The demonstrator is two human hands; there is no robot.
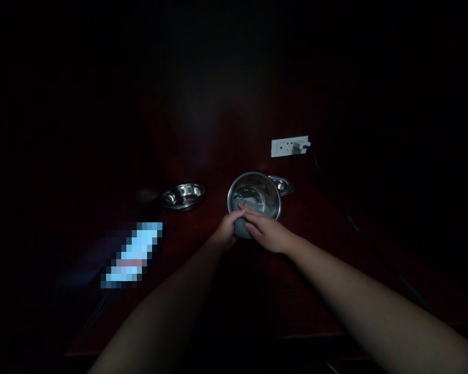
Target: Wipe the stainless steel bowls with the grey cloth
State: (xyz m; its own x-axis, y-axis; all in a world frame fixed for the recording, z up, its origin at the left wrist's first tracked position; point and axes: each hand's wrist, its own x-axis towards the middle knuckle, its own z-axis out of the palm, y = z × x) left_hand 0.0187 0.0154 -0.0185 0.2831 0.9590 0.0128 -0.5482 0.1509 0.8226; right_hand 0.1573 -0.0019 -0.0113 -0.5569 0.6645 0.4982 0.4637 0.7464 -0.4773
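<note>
A shiny metal bowl (273, 200) is tilted so that its open mouth faces me. A grey cloth (242, 228) is draped over its near rim, partly inside and partly outside. My left hand (226, 231) is closed at the bowl's near left edge, its thumb over the rim; its other fingers are hidden. From the right, my right hand (271, 232) grips the cloth at the rim, with its fingers reaching toward the bowl's inside.
Left of the bowl stands a shallow metal dish (183, 197). A round metal lid (283, 185) lies behind the bowl at right. A lit, blurred-out phone (134, 257) rests on the dark red table (296, 306). On the wall is a socket (284, 147) with a plug; a cable (374, 252) runs along the right.
</note>
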